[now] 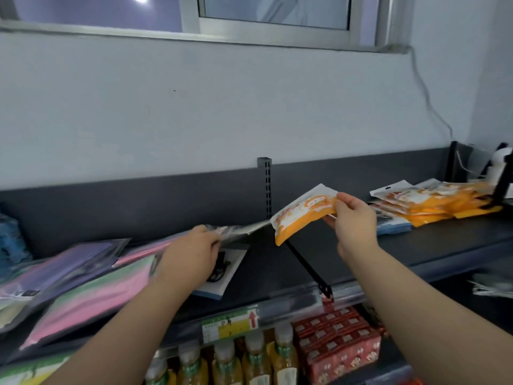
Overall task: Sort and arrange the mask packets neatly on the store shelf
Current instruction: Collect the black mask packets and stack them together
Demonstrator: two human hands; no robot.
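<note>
— Dark shelf (347,262) under a pale wall and a window, divider rail (306,269) running front to back. Where's the packet that matters?

— Up in the air, just right of that rail. The right hand (354,218) pinches the orange-and-white mask packet (301,212) by its right end, thumb on top, fingers beneath.

— And which way does it lie?

— Long axis slanting, high at the hand, drooping down-left toward the rail. The matching orange pile (433,202) sits on the shelf to the right of that hand, well apart from the packet's free end (so the hand holding it is also the nearer one).

— So the carry goes rightward?

— That's my guess: swing it right and turn it flat to match the pile's lie.

— The left hand (191,250)?

— Left of the rail, closed on the edge of a clear silvery packet (238,230) lifted off the pink and purple packets (91,284). A white packet (222,270) lies under it.
</note>
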